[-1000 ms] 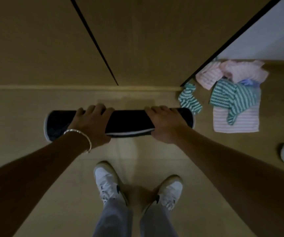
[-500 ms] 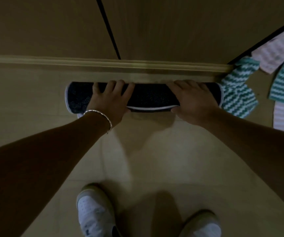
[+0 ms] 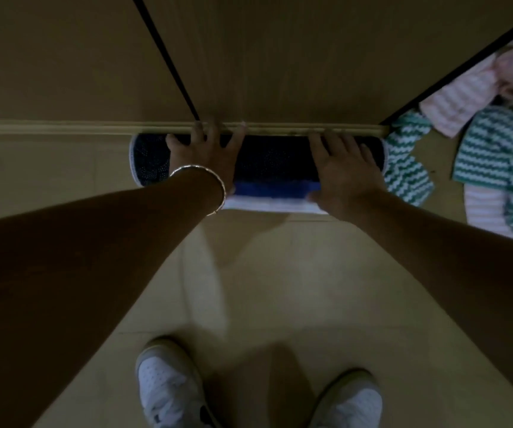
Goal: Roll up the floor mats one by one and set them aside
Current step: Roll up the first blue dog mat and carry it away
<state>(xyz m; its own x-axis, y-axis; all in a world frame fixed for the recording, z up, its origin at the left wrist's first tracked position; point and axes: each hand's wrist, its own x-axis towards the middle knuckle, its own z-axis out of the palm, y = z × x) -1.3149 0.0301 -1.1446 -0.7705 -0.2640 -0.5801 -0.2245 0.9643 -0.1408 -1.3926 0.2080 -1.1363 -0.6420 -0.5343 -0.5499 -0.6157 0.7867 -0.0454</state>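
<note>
Mat (image 3: 267,162) rolled, lying at the floor's (image 3: 249,273) far edge, tight against the plinth (image 3: 63,128). Flap (image 3: 273,200) loose on the near side. Judgement: tuck the flap under and press evenly at both ends, or the roll springs open. Left hand (image 3: 205,159) and right hand (image 3: 341,174): palms down on the roll, fingers spread, arms extended.

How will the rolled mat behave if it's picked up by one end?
Probably floppy: the mat looks woven, so it would likely sag. It may unroll, since its blue-and-white edge lies loose beside the roll. It seems unlikely to roll away, lying against the baseboard under the left hand and right hand.
</note>
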